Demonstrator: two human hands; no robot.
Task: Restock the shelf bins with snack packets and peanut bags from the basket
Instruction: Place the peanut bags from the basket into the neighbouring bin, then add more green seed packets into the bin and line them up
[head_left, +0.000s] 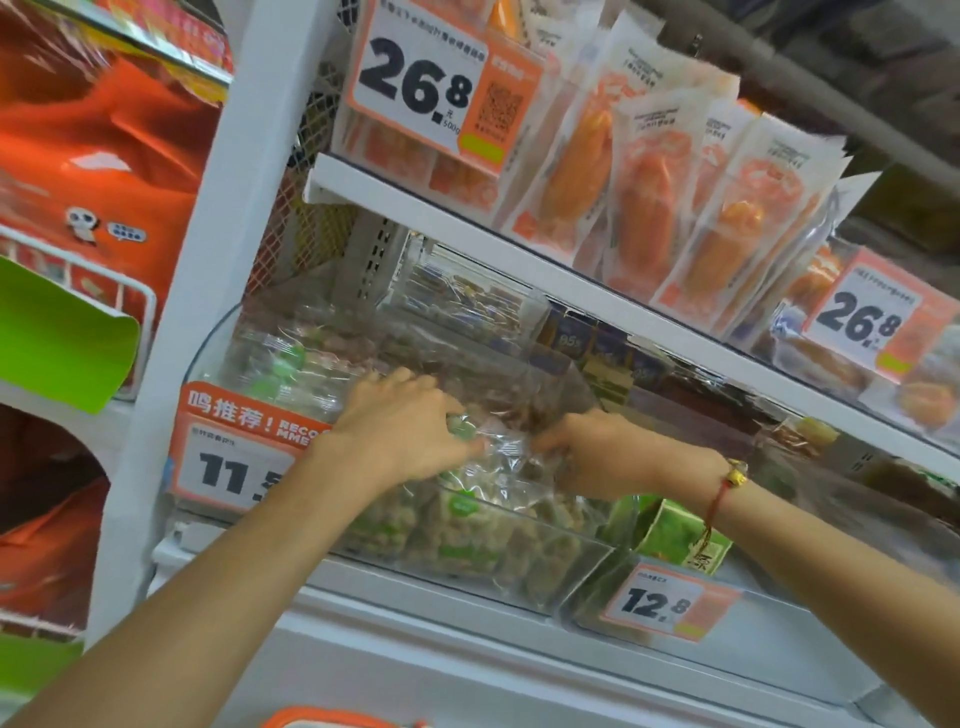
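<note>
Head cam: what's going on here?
A person is restocking a store shelf. Both hands are over the clear bin on the lower shelf, the one with the 11-something price tag. The left hand and right hand together grip a clear peanut bag above the bags already piled in the bin. It is not yet released. An orange rim at the bottom edge may be the basket; too little shows to be sure.
</note>
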